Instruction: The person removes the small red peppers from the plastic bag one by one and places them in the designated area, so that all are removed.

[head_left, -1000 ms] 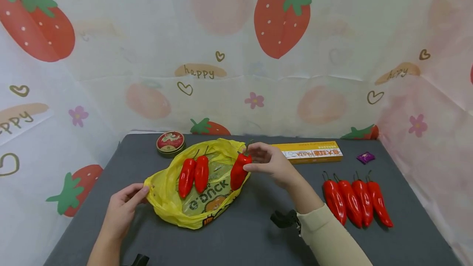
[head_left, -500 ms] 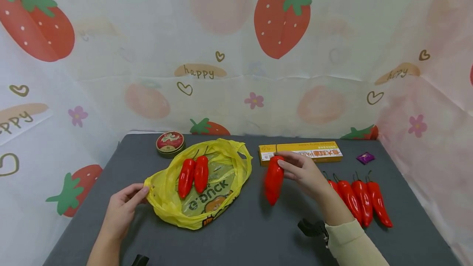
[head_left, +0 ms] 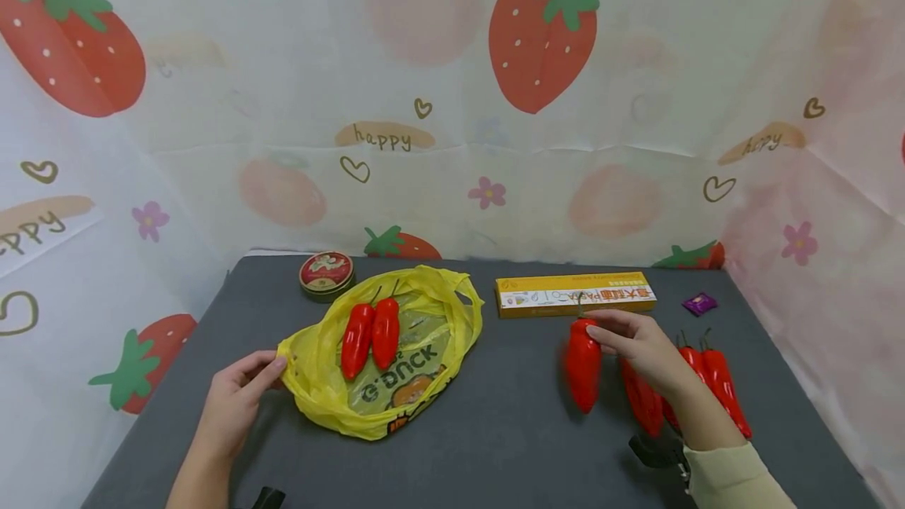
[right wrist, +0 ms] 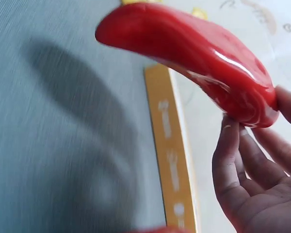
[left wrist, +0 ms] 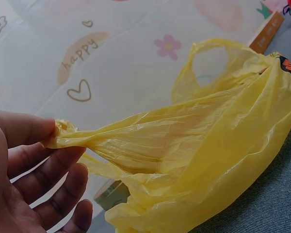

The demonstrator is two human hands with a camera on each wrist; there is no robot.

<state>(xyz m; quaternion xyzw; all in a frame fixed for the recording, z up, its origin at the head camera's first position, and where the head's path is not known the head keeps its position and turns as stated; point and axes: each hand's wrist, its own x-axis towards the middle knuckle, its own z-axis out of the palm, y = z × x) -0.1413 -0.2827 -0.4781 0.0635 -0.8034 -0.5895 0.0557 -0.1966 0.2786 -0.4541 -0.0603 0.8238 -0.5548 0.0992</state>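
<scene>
My left hand (head_left: 236, 395) pinches the left edge of a yellow plastic bag (head_left: 311, 395), its top spread wide. In the left wrist view, the gathered plastic (left wrist: 150, 141) is stretched away from thumb and fingers. Two red chili peppers (head_left: 371, 336) lie side by side on the bag. To the right, my right hand (head_left: 646, 348) pinches another red chili pepper (head_left: 584, 368) near its stem end, tip pointing down. The right wrist view shows this glossy pepper (right wrist: 199, 58) held above the table, its shadow below. Several more red peppers (head_left: 724, 387) lie on the table, partly hidden behind my right hand.
A yellow pasta box (head_left: 576, 295) lies along the back of the grey table (head_left: 459, 470). A round red-lidded tin (head_left: 327, 275) stands behind the bag. A small purple packet (head_left: 699, 304) is at the back right. A strawberry-print sheet (head_left: 452, 100) hangs behind.
My right hand has carried the pepper from over the bag's right side rightward to near the loose peppers. My left hand has stayed at the bag's edge.
</scene>
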